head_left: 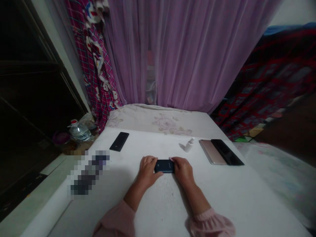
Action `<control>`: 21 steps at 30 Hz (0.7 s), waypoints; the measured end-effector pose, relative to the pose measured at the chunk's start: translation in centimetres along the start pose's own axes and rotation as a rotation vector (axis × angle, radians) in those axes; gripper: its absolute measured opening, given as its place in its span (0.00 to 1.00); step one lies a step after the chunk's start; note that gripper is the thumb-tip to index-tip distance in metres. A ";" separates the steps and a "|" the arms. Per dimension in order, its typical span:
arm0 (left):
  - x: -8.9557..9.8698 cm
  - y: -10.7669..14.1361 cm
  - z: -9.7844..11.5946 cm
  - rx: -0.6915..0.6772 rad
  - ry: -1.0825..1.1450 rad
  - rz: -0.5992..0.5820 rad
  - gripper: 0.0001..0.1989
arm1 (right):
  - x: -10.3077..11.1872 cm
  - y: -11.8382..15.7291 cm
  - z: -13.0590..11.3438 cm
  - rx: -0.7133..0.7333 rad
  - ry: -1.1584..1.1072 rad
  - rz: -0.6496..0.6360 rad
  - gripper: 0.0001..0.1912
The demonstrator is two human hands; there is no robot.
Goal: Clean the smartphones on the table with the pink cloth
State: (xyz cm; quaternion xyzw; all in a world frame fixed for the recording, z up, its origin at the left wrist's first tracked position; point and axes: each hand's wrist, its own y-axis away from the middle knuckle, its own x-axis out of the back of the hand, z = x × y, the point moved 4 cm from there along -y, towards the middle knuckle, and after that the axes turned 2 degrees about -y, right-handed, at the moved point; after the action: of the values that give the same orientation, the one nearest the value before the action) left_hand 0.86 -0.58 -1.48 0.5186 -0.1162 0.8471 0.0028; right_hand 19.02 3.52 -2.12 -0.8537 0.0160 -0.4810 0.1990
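A small dark phone lies sideways between my hands, low over the white-covered table. My left hand grips its left end, with the thumb along the near edge. Around the right end, the fingers of my right hand are curled. Beyond the phone to the right stands a small white spray bottle. A tablet with a pinkish back lies farther right, beside a black folded cover. On the left, a black flat phone rests on the cloth.
A pixelated patch hides something at the table's left edge. A large water bottle stands beyond that edge. Purple curtains hang behind the table, and red-patterned dark fabric is at the right.
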 end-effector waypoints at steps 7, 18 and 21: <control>0.2 -0.8 -0.4 -0.006 0.005 -0.134 0.30 | -1.0 -0.8 -4.6 0.196 0.053 -0.132 0.16; -0.8 -0.6 -0.7 -0.039 -0.043 -0.088 0.27 | 0.2 1.0 0.6 0.135 -0.041 0.076 0.21; -1.0 -0.5 -0.5 -0.053 -0.066 -0.041 0.26 | -0.5 1.5 -1.7 0.206 -0.074 0.131 0.23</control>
State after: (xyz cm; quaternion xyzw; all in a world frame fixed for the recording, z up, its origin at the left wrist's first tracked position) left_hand 0.96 0.13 -2.46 0.5483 -0.1281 0.8258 0.0300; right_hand 17.60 1.74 -2.32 -0.8430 0.0147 -0.4344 0.3170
